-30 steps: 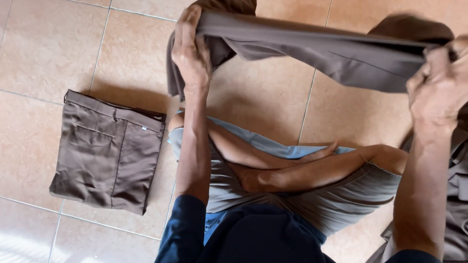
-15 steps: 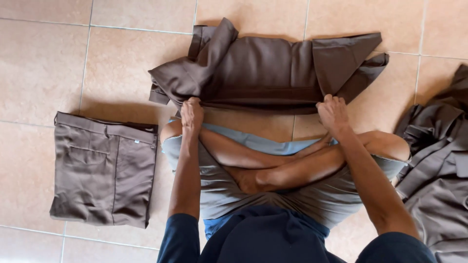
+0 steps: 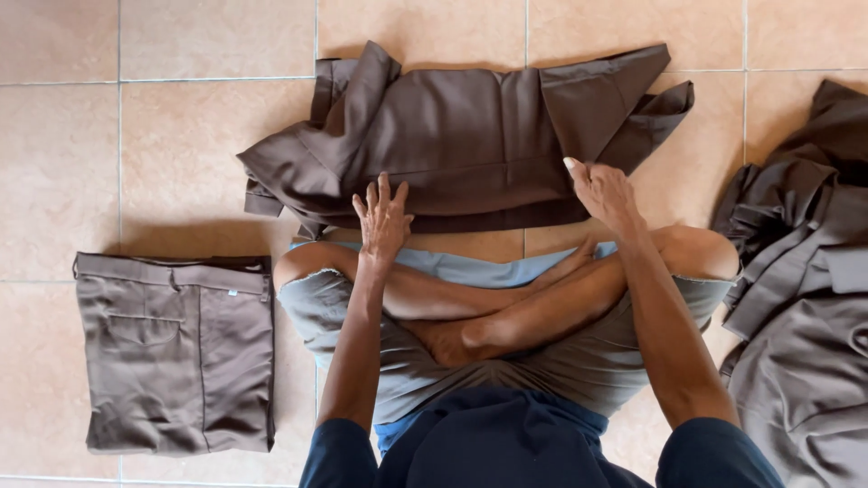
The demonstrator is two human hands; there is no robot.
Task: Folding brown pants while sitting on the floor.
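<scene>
Trousers (image 3: 470, 145) upper centre, spread on floor (image 3: 136, 136) | left hand (image 3: 382, 217) flat, fingers spread, gripping nothing | right hand (image 3: 604, 192) flat on lower edge | advice: smooth creases outward before folding | folded pair (image 3: 176, 352) lower left | pile (image 3: 805, 298) right

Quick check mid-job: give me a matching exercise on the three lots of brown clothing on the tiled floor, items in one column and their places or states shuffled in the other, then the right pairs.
Things:
1. Neatly folded brown trousers
2. Rumpled dark brown garment
3. Loose heap of brown clothes

Places and states:
A. Spread in front of the crossed legs, with the left hand flat on its near edge and the right hand on it too
B. Unfolded pile at the person's right side
C. Squared-off stack on the floor at the person's left, no hand on it

Pairs: 1-C, 2-A, 3-B
</scene>
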